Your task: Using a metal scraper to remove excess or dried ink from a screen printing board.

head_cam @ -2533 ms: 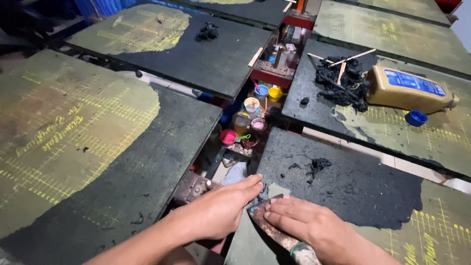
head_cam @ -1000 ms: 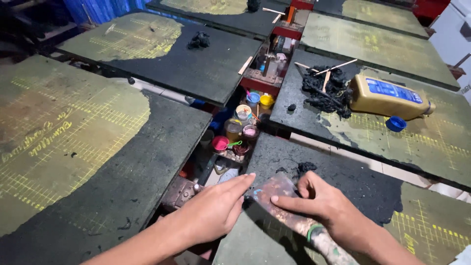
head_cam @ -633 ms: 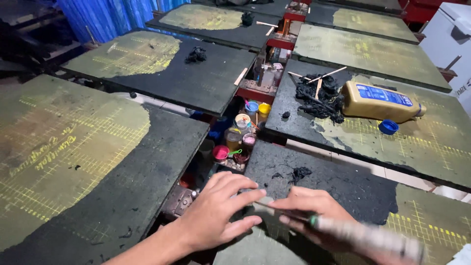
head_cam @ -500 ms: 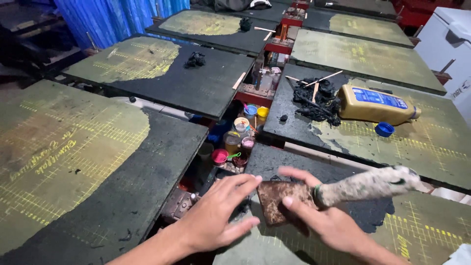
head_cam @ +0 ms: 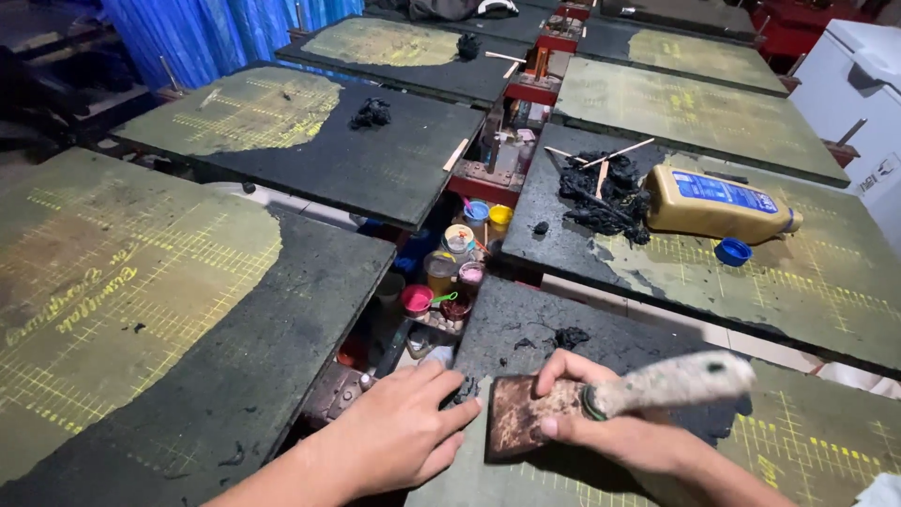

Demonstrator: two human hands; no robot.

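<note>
My right hand (head_cam: 615,427) grips a scraper (head_cam: 526,420) with a rusty brown blade and a paint-crusted pale handle (head_cam: 676,380) that points right. The blade stands on edge on the black-coated board (head_cam: 582,329) in front of me. My left hand (head_cam: 399,432) lies flat with spread fingers at the board's left edge, fingertips just left of the blade. Small clumps of black scrapings (head_cam: 568,336) lie on the board beyond the blade.
More black and yellow-green boards surround me. On the far right one lie a yellow bottle (head_cam: 718,205) on its side, its blue cap (head_cam: 732,251), sticks and a black residue pile (head_cam: 601,192). Small paint pots (head_cam: 460,253) fill the gap between boards.
My right hand has turned the scraper from flat under my fingers to blade-down with the handle swung out to the right. The view has tilted up. My left hand stayed at the board's edge.
</note>
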